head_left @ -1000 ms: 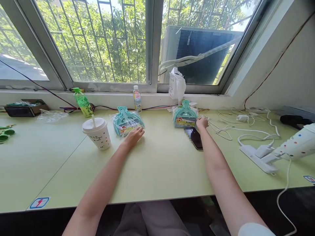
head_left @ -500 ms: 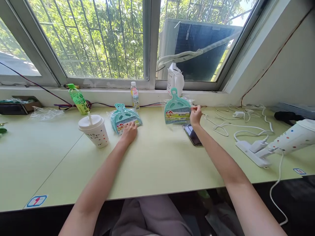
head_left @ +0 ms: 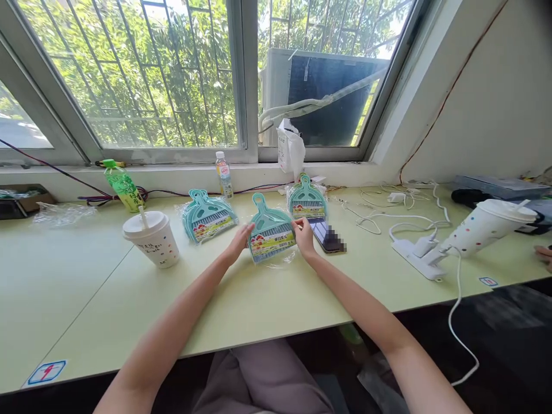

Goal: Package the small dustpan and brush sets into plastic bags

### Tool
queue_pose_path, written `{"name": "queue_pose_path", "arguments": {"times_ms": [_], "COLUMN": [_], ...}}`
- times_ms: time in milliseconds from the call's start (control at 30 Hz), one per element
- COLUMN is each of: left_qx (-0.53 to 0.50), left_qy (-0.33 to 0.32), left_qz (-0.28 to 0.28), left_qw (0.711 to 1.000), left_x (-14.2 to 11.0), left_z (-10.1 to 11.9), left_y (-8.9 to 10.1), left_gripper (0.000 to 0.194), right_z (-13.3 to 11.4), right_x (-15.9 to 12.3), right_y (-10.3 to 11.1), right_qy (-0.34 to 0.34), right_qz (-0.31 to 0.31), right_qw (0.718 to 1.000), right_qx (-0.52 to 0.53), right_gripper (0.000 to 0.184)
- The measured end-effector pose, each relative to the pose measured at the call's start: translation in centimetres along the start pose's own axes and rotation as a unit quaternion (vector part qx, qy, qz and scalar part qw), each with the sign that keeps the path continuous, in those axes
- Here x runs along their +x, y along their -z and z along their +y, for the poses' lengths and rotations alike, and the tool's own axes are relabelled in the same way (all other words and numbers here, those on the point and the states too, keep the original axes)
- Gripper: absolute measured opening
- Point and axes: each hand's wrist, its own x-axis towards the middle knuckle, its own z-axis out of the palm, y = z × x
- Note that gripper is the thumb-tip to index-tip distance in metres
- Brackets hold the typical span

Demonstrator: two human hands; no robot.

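Note:
Between my two hands is a teal dustpan and brush set in clear plastic wrap with a yellow label, its handle pointing away from me. My left hand grips its left edge, and my right hand pinches its right edge. To the left lies a stack of similar wrapped dustpan sets. Behind my right hand is another stack of dustpan sets by the windowsill. A dark phone lies just right of my right hand, part of it pixelated.
A white lidded cup with a straw stands at the left, near a tilted green bottle and a small clear bottle. White cables, a power strip and a leaning dotted cup occupy the right. Another person's hand shows at the right edge.
My right hand has lifted one dustpan set off the right stack and brought it left and nearer. My left hand has left the left stack and now holds the set's left edge.

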Motion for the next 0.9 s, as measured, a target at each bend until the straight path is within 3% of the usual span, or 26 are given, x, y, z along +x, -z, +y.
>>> {"name": "queue_pose_path", "arguments": {"times_ms": [133,200,267,333,400,500,633,733,800,900], "left_qx": [-0.037,-0.075,-0.113,-0.149,-0.178,-0.207,-0.216,-0.181,-0.152,-0.143], "left_qy": [-0.006,-0.029,-0.048,-0.054,-0.044,-0.014,0.027,0.057,0.069,0.074], "left_qz": [0.045,0.076,0.108,0.129,0.130,0.085,-0.022,-0.068,-0.057,0.025], "left_qw": [0.998,0.994,0.987,0.979,0.974,0.975,0.976,0.980,0.984,0.987], "left_x": [0.4,0.8,1.1,1.4,1.4,1.1,0.4,0.3,0.5,1.1], "left_z": [-0.9,-1.1,-1.0,-0.7,-0.4,-0.2,-0.2,-0.3,-0.5,-1.0], "left_y": [0.3,0.5,0.8,1.2,1.6,2.0,1.8,1.6,1.5,1.5], "left_gripper": [0.056,0.051,0.044,0.033,0.025,0.021,0.023,0.033,0.037,0.035], "right_z": [-1.1,-1.9,-2.5,-2.6,-2.2,-1.5,-1.1,-1.1,-1.1,-1.3], "right_x": [-0.4,-1.2,-2.2,-2.9,-3.2,-2.8,-2.0,-1.9,-1.8,-1.7], "right_y": [1.0,0.9,0.2,-0.8,-1.6,-1.7,-0.8,-0.5,-0.5,-0.5], "right_qy": [0.147,0.184,0.120,0.000,-0.106,-0.193,-0.216,-0.230,-0.244,-0.244], "right_qz": [-0.017,-0.076,-0.172,-0.233,-0.242,-0.208,-0.143,-0.119,-0.118,-0.122], "right_qw": [0.988,0.979,0.978,0.969,0.953,0.931,0.930,0.926,0.921,0.919], "right_qx": [-0.040,-0.040,0.008,0.081,0.150,0.231,0.262,0.274,0.279,0.287], "right_gripper": [0.021,0.018,0.020,0.027,0.027,0.026,0.026,0.032,0.037,0.041]}}
